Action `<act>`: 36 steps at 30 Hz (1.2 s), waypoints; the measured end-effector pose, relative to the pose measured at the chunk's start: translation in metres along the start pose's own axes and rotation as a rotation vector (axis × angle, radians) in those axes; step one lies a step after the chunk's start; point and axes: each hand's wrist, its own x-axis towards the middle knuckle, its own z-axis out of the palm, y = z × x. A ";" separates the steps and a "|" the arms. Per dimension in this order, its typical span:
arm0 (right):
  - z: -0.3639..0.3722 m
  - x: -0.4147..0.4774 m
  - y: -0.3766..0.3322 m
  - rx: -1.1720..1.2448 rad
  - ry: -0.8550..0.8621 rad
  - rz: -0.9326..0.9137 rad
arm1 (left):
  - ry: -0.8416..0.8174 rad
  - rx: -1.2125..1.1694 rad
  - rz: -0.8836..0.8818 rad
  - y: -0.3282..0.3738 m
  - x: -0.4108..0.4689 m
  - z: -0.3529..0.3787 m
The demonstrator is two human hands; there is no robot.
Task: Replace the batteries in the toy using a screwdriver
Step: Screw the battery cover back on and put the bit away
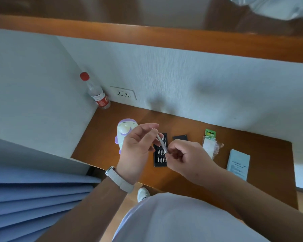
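A white-strapped watch with a silver case circles the left wrist. Both forearms are bare. Pale clothing, 1 white shoe.

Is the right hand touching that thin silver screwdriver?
Touching. The head view shows the right hand pinching the lower end of the thin silver screwdriver.

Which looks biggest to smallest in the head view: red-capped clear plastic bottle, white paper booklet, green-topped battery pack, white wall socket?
1. red-capped clear plastic bottle and white paper booklet: alike, unranked.
2. green-topped battery pack.
3. white wall socket.
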 end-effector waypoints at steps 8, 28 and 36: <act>-0.020 -0.013 0.008 -0.006 0.044 -0.014 | -0.025 -0.072 0.031 0.005 -0.006 0.022; -0.042 -0.035 0.012 0.261 0.051 0.163 | -0.008 -0.079 0.064 0.010 -0.018 0.061; -0.030 -0.020 -0.006 0.243 0.086 0.190 | -0.050 -0.062 0.041 0.010 -0.002 0.038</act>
